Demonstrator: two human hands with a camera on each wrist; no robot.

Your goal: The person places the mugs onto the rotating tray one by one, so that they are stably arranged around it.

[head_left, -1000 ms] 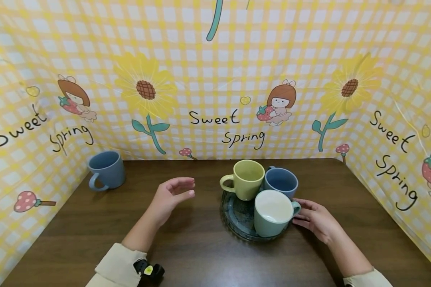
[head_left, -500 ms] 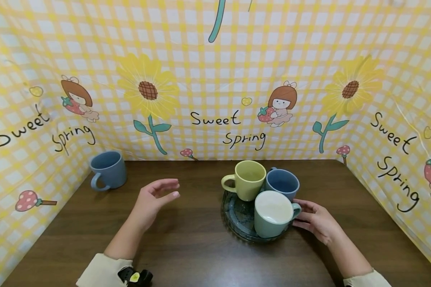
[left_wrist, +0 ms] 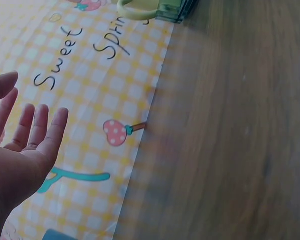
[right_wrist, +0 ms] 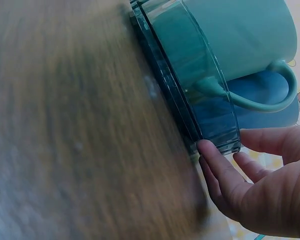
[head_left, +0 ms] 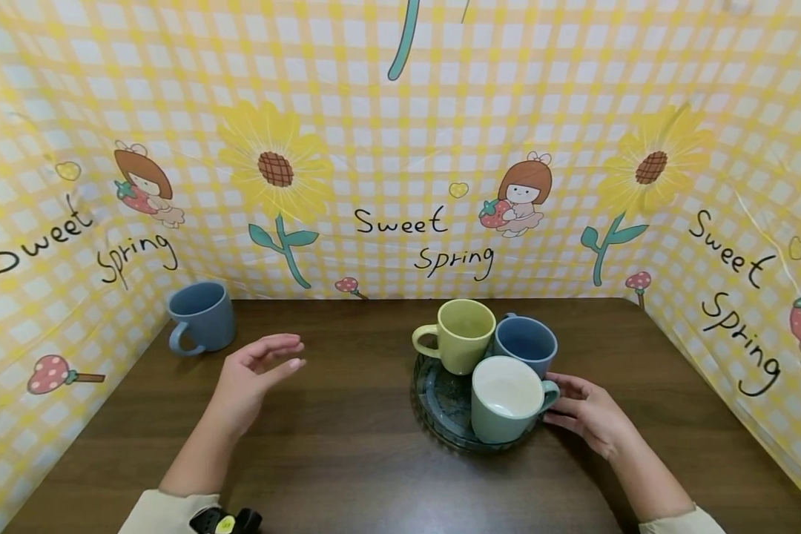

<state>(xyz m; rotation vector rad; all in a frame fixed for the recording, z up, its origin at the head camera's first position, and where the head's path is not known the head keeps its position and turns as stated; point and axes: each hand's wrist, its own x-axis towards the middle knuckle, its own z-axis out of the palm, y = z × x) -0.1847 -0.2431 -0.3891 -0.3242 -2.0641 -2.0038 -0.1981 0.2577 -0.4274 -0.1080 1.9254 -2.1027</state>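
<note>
My left hand [head_left: 243, 386] hovers over the table to the right of a blue mug [head_left: 203, 315], apart from it, with relaxed fingers and nothing held. In the left wrist view the hand [left_wrist: 27, 135] has its fingers spread. On the right, my right hand [head_left: 590, 411] touches the side of a dark clear-glass tray [head_left: 443, 408] with its fingertips. The right wrist view shows those fingertips [right_wrist: 210, 150] at the tray's rim, below the handle of a pale green mug [head_left: 503, 415]. A yellow-green mug [head_left: 463, 345] and another blue mug [head_left: 530, 341] stand behind it on the tray.
The brown wooden table [head_left: 347, 460] has a yellow checked cloth [head_left: 387, 148] hanging as walls at its back and both sides. A black strapped device [head_left: 227, 521] sits at the left wrist.
My left hand has moved left, from near the tray toward the lone blue mug. The right hand stays at the tray's edge, and the mugs keep their places.
</note>
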